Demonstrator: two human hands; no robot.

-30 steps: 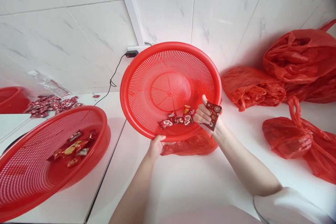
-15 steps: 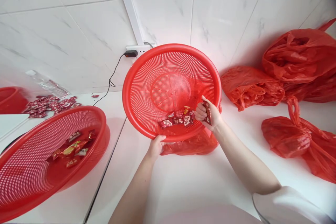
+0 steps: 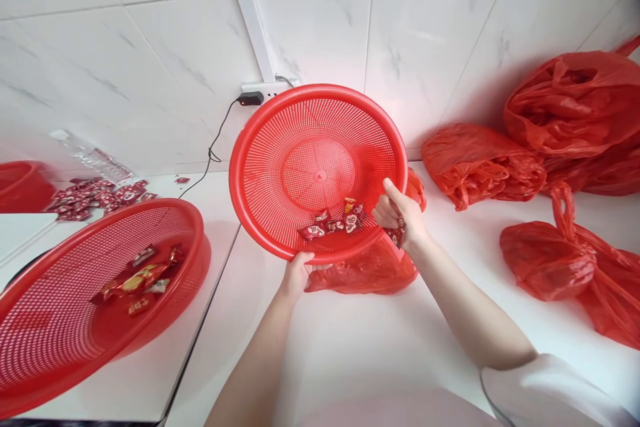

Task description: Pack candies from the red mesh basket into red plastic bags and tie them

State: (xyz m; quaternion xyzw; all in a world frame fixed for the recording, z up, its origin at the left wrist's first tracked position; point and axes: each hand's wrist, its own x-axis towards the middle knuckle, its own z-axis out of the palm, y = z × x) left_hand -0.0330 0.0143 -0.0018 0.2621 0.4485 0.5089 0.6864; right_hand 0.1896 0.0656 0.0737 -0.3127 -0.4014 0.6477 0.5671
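My left hand (image 3: pixel 299 273) grips the near rim of a round red perforated plastic basket (image 3: pixel 320 121), which is tilted toward me. Several wrapped candies (image 3: pixel 333 225) in dark red wrappers lie low in it. At the basket's right edge, my right hand (image 3: pixel 400 210) is closed in a fist, thumb up. Dark red candy wrappers (image 3: pixel 396 235) show below its fingers; how many it holds is hidden. Under the basket and that hand lies a red plastic bag (image 3: pixel 363 277), its opening partly hidden.
To the left a second red basket (image 3: pixel 197 240) holds several wrapped packets (image 3: pixel 145 277). Behind it are a pile of small red packets (image 3: pixel 83 200) and a clear plastic bottle (image 3: pixel 93 157). A charger (image 3: pixel 250 99) is plugged in at the wall. Red plastic bags (image 3: pixel 483 163) sit at right.
My right hand has moved from inside the basket to its right edge, over the bag, with the candies still in the fist. The basket has shifted slightly left.
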